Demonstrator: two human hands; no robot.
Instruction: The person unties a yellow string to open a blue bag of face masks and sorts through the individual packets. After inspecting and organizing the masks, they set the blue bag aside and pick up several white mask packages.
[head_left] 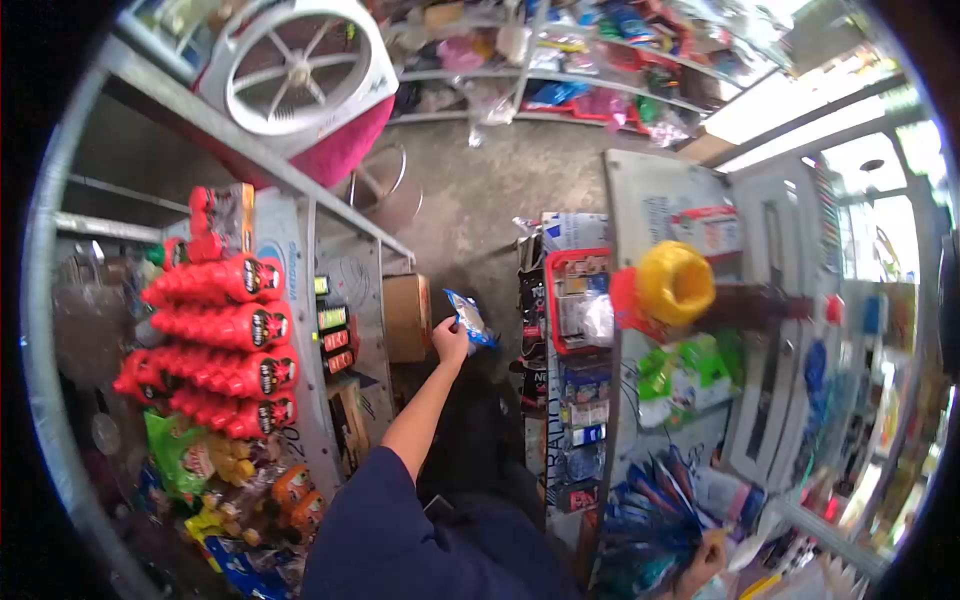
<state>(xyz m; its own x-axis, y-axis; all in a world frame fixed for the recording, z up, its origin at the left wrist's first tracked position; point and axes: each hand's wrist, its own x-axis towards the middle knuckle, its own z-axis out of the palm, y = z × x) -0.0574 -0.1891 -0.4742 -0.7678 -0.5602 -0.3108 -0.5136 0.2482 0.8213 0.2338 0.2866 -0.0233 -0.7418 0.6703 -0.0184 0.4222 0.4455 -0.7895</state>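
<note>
My left hand (450, 342) is stretched out in front of me over the floor, its fingers closed on the edge of a blue and silver foil packet (472, 322). At the lower right, my right hand (703, 566) is at the shelf beside a bunch of shiny blue packets (655, 505). Its fingers are curled together, and what they hold, if anything, I cannot make out. Something white (746, 550) lies close to its fingertips.
Rows of red bottles (225, 325) line the left shelf, with snack bags (180, 452) below. A cardboard box (407, 318) stands by my left hand. On the right are a yellow-topped container (675, 283) and a red tray (560, 340). A large white fan (298, 72) stands ahead.
</note>
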